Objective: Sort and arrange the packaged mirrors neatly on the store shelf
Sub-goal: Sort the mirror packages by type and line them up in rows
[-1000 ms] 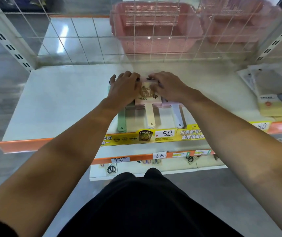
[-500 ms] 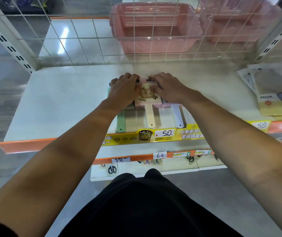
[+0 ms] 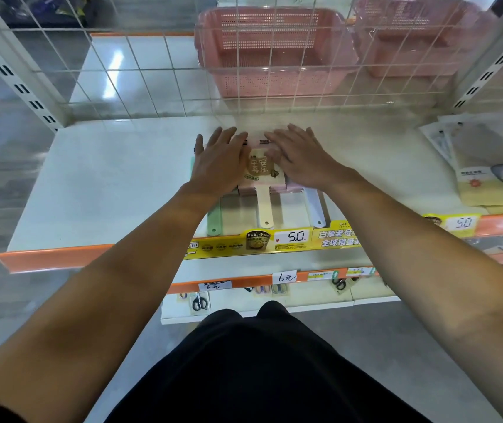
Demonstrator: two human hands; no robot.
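A small pile of packaged hand mirrors (image 3: 262, 172) lies in the middle of the white shelf (image 3: 107, 184). The top one is cream with a printed label, and its handle (image 3: 265, 209) points toward me. A green handle (image 3: 213, 219) sticks out at the left and a pale lavender handle (image 3: 315, 209) at the right. My left hand (image 3: 221, 161) lies flat on the pile's left side with straight fingers. My right hand (image 3: 300, 155) lies flat on its right side, fingers straight too. Both hands hide the mirrors' heads in part.
A wire grid (image 3: 158, 65) backs the shelf, with pink baskets (image 3: 271, 50) behind it. Flat packaged goods (image 3: 488, 166) lie at the shelf's right end. Price strips (image 3: 290, 238) line the orange front edge. Lower shelves hold scissors (image 3: 200, 302).
Both hands have gone from curled fingertips at the pile's far edge to fingers stretched flat over it. The pile has stayed in place.
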